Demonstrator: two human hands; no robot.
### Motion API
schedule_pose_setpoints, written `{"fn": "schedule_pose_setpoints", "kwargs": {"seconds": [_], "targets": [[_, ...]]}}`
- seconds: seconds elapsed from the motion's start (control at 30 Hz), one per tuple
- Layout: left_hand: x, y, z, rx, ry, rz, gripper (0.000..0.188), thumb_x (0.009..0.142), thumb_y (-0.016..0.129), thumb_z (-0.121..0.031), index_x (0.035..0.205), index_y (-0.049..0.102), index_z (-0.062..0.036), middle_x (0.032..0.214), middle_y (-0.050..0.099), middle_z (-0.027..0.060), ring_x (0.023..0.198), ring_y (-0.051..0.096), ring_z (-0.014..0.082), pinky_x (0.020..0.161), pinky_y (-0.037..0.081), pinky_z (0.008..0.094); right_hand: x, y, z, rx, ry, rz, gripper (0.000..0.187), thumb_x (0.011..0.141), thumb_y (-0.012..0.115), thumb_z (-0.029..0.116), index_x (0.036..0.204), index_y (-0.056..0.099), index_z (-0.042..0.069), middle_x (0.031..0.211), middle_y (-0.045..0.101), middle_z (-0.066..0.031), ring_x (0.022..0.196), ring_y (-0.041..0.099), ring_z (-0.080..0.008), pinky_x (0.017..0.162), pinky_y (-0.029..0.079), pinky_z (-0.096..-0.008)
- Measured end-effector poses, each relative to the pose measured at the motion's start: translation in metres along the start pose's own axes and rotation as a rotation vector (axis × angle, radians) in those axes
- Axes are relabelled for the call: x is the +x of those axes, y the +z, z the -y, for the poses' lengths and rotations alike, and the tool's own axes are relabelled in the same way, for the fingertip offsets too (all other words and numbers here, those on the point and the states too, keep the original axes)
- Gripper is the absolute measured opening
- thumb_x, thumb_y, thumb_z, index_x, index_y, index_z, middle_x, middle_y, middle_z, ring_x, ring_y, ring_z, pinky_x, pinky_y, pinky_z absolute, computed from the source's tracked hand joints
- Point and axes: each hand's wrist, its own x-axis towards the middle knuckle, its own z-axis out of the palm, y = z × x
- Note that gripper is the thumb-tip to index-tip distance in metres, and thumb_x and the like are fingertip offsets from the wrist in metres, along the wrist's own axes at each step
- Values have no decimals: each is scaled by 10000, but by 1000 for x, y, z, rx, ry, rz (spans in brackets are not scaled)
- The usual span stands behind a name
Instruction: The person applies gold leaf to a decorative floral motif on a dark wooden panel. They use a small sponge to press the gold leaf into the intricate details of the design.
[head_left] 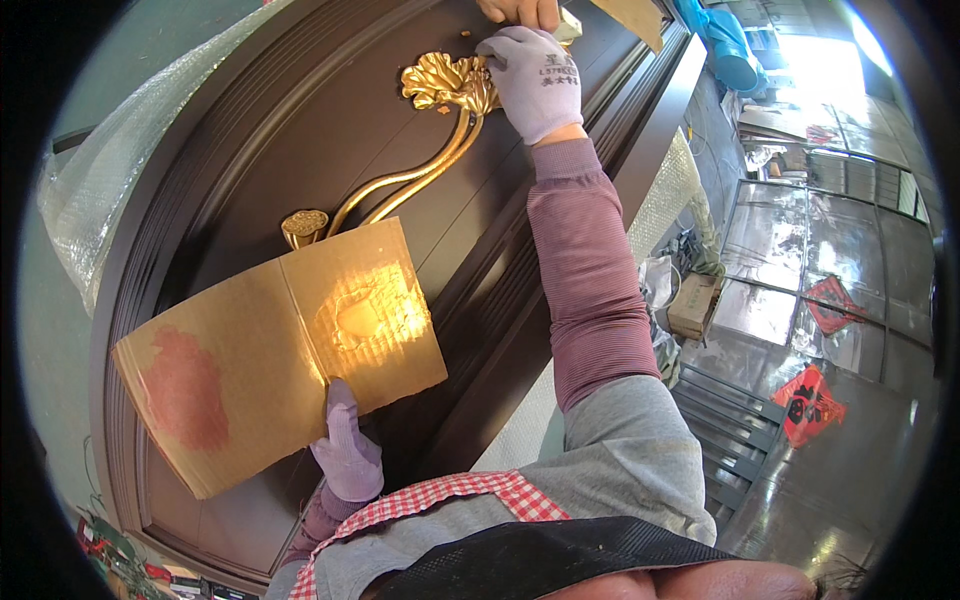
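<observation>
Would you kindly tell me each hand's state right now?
Left hand: closed on the cardboard sheet.
Right hand: at the gold ornament; its grip cannot be told.

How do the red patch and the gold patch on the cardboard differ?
The red patch looks dull and flat, while the gold patch is glossy, with rough ridges around a smoother middle. The red patch lies left of the crease; the gold patch lies right of it. Both are on the same face of the cardboard sheet, which the gloved left hand holds.
</observation>
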Motion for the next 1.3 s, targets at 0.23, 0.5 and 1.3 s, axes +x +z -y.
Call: {"fn": "schedule_pose_setpoints", "kwargs": {"seconds": [0.23,0.5,1.3], "targets": [[-10,-1,8,-33,-52,50,249,1066,483,-10,1268,608,65,1258,735,274,1033,714,500,953,568,531,3,-1,2,44,-39,28,160,928,726,144,1054,825,143,1091,765,-47,1062,711,-320,933,575,-440],[-12,-3,12,58,17,30,252,1026,516,29,1249,629,55,1281,747,256,1115,705,511,1026,537,552,5,0,6,30,-4,22,153,937,721,150,1050,824,151,1103,766,-51,1083,709,-305,957,574,-432],[-7,-1,8,60,78,2,321,1046,519,0,1341,627,63,1240,720,246,1053,696,459,942,554,517,-5,6,-7,69,24,63,126,918,727,171,998,824,165,1054,761,-46,1040,713,-321,919,578,-449]]}}
